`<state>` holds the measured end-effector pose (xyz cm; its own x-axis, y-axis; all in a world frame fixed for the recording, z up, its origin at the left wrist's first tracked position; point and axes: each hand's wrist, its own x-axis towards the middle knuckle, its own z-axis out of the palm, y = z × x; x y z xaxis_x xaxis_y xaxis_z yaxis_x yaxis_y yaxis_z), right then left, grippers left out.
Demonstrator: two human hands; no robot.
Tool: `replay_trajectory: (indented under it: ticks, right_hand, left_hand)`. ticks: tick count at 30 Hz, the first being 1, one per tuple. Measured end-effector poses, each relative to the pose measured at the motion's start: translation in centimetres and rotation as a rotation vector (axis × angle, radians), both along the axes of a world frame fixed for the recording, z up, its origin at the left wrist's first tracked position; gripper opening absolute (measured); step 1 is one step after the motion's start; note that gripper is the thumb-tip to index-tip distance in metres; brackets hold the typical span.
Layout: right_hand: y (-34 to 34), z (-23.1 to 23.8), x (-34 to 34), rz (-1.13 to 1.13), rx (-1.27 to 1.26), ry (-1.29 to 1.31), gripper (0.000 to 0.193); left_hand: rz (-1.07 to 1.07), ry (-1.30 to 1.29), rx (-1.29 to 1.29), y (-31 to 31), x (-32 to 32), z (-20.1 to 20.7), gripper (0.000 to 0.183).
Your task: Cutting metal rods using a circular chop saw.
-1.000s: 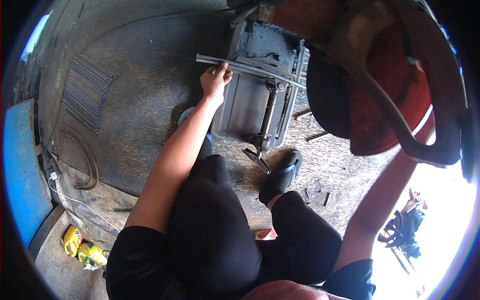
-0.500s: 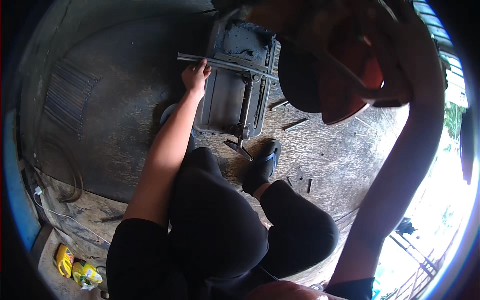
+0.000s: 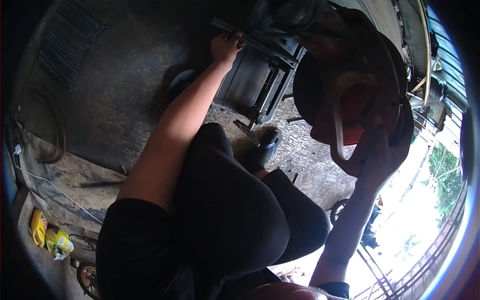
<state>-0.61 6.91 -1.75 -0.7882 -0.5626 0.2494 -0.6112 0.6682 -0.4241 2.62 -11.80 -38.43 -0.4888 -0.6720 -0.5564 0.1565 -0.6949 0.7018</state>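
Note:
My left hand (image 3: 226, 49) is closed around the left end of a straight metal bar (image 3: 223, 25). The bar lies across the grey base (image 3: 243, 80) of a cut-off saw, by the clamp screw (image 3: 269, 90) with its crank handle (image 3: 246, 132). On the right, my right hand (image 3: 378, 142) is wrapped at the looped handle (image 3: 339, 130) of the saw's red-and-dark head (image 3: 357, 107); shadow hides some fingers. A dark disc (image 3: 306, 100) shows beside the red part. The saw head covers the bar's right end.
Several thin rods (image 3: 67, 42) lie in a row at the far left. A curved strip (image 3: 60, 130) rests below them. Near the lower left are a yellow bottle (image 3: 38, 227), a yellow-green bag (image 3: 59, 243) and a white cord (image 3: 60, 189). My sandalled foot (image 3: 270, 145) is beside the crank.
My right hand and the saw head have come lower and nearer in view. My left hand still grips the bar. The whole view has shifted and tilted, with the bar now slanting more.

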Motion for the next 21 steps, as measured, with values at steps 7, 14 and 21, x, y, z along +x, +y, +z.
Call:
replay_trajectory:
  ticks: [7, 14, 21]
  right_hand:
    - [1.1, -1.7, 1.1, 0.052, 0.205, 0.180, 0.056]
    - [0.5, -3.9, 4.2, -0.159, 0.029, 0.028, 0.059]
    - [-1.1, -3.9, 5.5, -0.322, -0.223, -0.168, 0.058]
  left_hand:
    - [-0.018, 0.000, -0.003, -0.1, 0.2, 0.1, 0.011]
    - [-0.034, 0.007, -0.016, -0.1, 0.4, -0.5, 0.012]
    - [-0.017, 0.003, -0.001, 0.0, 0.3, -0.2, 0.012]
